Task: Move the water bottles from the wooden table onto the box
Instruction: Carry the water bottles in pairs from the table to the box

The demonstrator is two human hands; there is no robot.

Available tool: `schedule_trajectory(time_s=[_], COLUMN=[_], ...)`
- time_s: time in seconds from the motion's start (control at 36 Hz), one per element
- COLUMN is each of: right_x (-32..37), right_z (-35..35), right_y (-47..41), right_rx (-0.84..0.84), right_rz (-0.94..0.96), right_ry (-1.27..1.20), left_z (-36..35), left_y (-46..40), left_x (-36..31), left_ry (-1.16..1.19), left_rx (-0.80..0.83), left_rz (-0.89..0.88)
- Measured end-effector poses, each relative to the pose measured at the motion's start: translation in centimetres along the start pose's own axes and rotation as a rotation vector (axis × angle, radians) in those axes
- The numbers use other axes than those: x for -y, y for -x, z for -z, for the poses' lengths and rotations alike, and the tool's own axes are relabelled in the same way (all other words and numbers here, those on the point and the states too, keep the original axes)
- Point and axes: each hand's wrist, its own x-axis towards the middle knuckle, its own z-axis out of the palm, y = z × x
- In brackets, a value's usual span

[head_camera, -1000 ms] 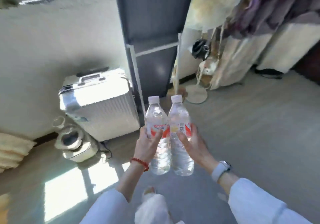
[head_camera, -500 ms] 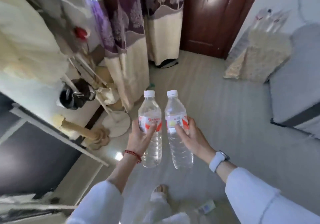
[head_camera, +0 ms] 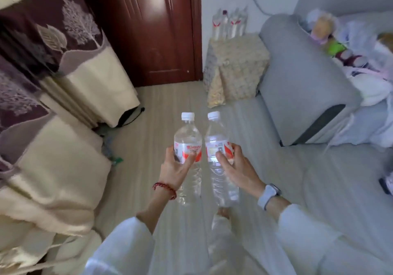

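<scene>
Left hand [head_camera: 177, 166] grips the left water bottle [head_camera: 188, 147] at its label, fingers curled round it; the bottle's base is partly hidden behind the wrist. Right hand [head_camera: 235, 168] grips the right water bottle [head_camera: 217, 145] likewise. Both bottles are upright, side by side, carried above the floor [head_camera: 161, 109]. The box [head_camera: 238, 66], under a patterned cover, stands in the floor's far corner beside the sofa [head_camera: 302, 77]; blurred bottles [head_camera: 229, 23] stand at its far edge, count unclear. Lower frame cuts off both sleeves.
</scene>
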Motion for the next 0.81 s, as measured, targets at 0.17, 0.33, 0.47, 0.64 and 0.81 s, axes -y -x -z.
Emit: schedule_trajectory(time_s=[0.17,0.33,0.47,0.64,0.81], right_x=[1.5,1.7,2.1,4.1,4.6], right_z=[7.1,11.9,15.5,20.9,26.2], right_y=[-11.9,-23.9,-35.4,-49.6,-61.3], right_rx=[-0.018,0.013,0.006,0.015,-0.042], right_rz=[-0.053,-0.087,-0.105,-0.141,-0.189], right_ry=[-0.052,-0.075,-0.082,-0.077,-0.168], left_z=[-5.4,-9.7,-13.3,-17.8,-22.9], left_y=[-12.7,-24.5,-35.8,-49.9,-61.4], left_x=[-6.8,-11.1,-13.9,-18.5,-24.4], left_ry=[-0.066,-0.012,-0.030,0.030,0.011], left_rx=[-0.017,0.003,0.024,0.079,0.114], left_rz=[-0.024,-0.006,0.012,0.079,0.060])
